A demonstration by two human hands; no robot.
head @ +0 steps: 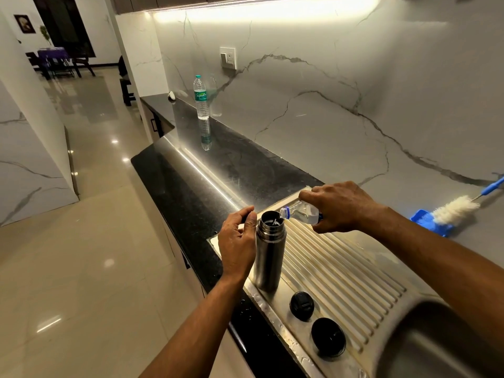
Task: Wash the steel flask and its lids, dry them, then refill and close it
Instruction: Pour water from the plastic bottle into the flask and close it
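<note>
The steel flask (268,252) stands upright and uncapped on the ribbed drainboard (343,266) of the sink. My left hand (237,241) grips its upper body from the left. My right hand (341,207) holds a small clear plastic bottle (298,213) tipped sideways, its mouth over the flask's opening, with water running in. Two black lids lie on the drainboard in front of the flask: the inner stopper (301,306) and the outer cap (328,336).
A full water bottle (201,98) stands far back on the black counter (218,170). A white bottle brush (455,210) with a blue handle lies by a blue object (429,222) at the right. The sink basin (425,347) is at the lower right.
</note>
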